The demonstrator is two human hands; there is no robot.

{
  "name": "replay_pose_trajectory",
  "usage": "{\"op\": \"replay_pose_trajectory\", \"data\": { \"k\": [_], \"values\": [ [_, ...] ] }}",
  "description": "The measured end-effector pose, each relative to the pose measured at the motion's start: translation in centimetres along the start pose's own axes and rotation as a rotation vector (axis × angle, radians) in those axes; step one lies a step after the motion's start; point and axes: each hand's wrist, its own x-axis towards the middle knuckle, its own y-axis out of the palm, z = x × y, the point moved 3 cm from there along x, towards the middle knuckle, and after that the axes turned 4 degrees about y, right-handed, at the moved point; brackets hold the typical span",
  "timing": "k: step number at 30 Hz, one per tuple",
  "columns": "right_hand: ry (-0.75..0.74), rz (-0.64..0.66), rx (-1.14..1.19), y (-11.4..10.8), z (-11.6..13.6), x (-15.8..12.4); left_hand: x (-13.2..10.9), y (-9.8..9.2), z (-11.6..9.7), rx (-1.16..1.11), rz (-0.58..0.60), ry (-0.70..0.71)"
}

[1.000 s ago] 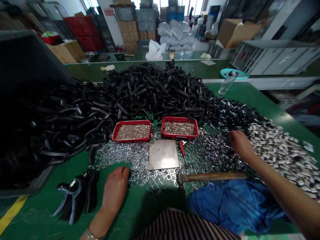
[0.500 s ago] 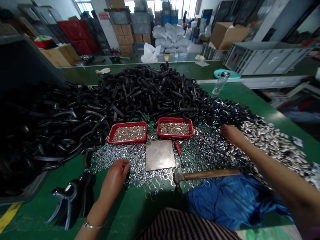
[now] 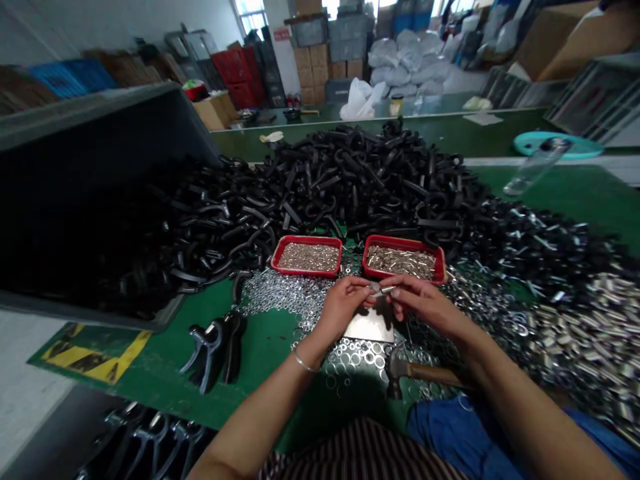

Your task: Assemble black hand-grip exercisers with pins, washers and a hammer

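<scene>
The right hand (image 3: 425,305) pinches a metal part (image 3: 387,291) above the plate (image 3: 370,325); just left, the left hand's (image 3: 347,308) hold is unclear. Red trays (image 3: 307,273) sit farther, a hammer (image 3: 433,374) nearer right.

Both your hands are in front of you, fingertips close together. Left hand (image 3: 343,308): back turned up, fingers (image 3: 356,285) bent and aimed right, thumb and index in a pinch. Right hand (image 3: 425,304): roughly mirrored, aimed left, index above thumb, also pinching. Your left forearm (image 3: 260,413) runs up and right from the bottom edge; your right forearm (image 3: 530,400) angles up and left from lower right. Both bare.
</scene>
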Motion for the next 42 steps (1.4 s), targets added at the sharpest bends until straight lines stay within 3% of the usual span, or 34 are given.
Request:
{"op": "replay_pose_trajectory", "data": {
  "k": [2,6,15,24,29,34,38,42],
  "values": [
    [0.000,0.041,0.058,1.4,-0.2,1.6,0.6,-0.1,0.2,-0.036,-0.023,0.012],
    [-0.034,-0.016,0.089,1.3,-0.8,3.0,0.3,-1.0,0.7,-0.046,-0.047,-0.017],
    [0.106,0.143,0.215,0.9,-2.0,2.7,0.6,0.0,1.9,-0.117,-0.052,-0.141],
    [0.231,0.273,0.380,0.6,-3.2,2.8,-0.1,-0.7,2.0,-0.178,0.029,-0.184],
    [0.140,0.173,0.416,0.8,-2.9,3.2,-0.4,-1.4,1.5,-0.049,0.113,-0.129],
    [0.112,0.064,0.391,0.1,-3.3,3.7,0.1,-2.6,-0.4,0.271,0.040,0.099],
    [-0.024,-0.126,0.170,-1.5,-3.7,4.3,1.4,-3.2,-1.3,0.451,0.125,0.066],
    [-0.044,-0.269,-0.138,-1.8,-3.7,4.3,2.2,-3.2,-2.3,0.405,0.108,0.037]
  ]
}}
